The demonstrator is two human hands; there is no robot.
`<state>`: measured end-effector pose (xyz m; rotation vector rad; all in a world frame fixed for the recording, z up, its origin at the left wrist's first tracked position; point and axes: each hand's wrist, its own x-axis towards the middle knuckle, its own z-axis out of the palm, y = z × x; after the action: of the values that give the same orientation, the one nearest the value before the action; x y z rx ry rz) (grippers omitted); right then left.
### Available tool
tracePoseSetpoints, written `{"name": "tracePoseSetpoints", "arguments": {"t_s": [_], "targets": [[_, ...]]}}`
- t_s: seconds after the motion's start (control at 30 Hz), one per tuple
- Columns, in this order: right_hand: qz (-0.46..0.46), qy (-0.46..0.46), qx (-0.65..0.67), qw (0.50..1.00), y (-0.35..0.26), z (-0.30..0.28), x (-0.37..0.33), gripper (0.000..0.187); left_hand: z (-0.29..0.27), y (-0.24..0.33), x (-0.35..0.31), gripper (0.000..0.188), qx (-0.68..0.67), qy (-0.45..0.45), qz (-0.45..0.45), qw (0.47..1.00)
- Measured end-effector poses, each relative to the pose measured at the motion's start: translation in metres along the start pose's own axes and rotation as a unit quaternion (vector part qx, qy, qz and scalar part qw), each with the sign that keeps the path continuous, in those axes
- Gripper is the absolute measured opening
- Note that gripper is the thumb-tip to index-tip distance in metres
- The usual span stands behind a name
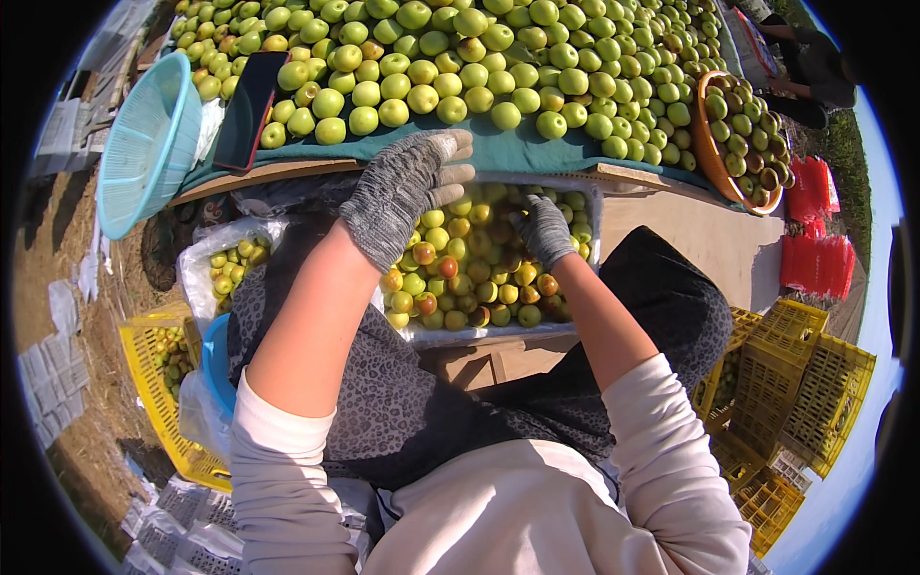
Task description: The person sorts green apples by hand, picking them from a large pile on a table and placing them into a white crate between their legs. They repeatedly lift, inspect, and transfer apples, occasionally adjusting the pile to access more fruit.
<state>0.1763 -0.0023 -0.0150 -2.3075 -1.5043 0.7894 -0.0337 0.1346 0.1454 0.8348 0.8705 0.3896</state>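
My left hand point(407, 187), in a grey knit glove with pale fingertips, is raised over the near edge of the table. Its fingers stretch to the right and nothing shows in them. Below it sits a white-lined crate point(596, 225) of small, round, apple-like fruits point(460, 254), yellow-green with some reddish-brown ones. My right hand point(544, 230), gloved alike, is low over the right part of this crate. Its thumb and fingers are slightly bent and apart, close to the fruits; its palm side is hidden. Beyond the crate, many green fruits point(422, 72) cover the table.
A light-blue basket point(144, 144) and a phone point(251, 110) lie at the table's left. An orange basket point(714, 144) of browner fruits stands at the right. Yellow crates point(781, 383) are stacked lower right; another yellow crate point(158, 412) is lower left. A person point(815, 72) is at far right.
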Motion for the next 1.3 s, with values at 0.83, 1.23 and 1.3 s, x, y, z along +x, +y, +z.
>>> {"name": "tracePoseSetpoints", "arguments": {"t_s": [0.83,1.23,1.3], "targets": [[-0.153,0.164,-0.247,0.943,-0.038,-0.193,0.106,0.028,0.044,0.003,0.063,0.037,-0.094,-0.012,-0.032,0.995],[-0.329,0.107,0.075,0.935,-0.099,-0.204,0.085,0.037,0.064,0.021,0.104,0.053,-0.186,-0.071,0.023,0.98],[-0.22,0.218,0.088,0.947,-0.086,-0.212,0.106,0.031,0.057,0.024,0.107,0.037,-0.158,0.008,0.016,0.987]]}}
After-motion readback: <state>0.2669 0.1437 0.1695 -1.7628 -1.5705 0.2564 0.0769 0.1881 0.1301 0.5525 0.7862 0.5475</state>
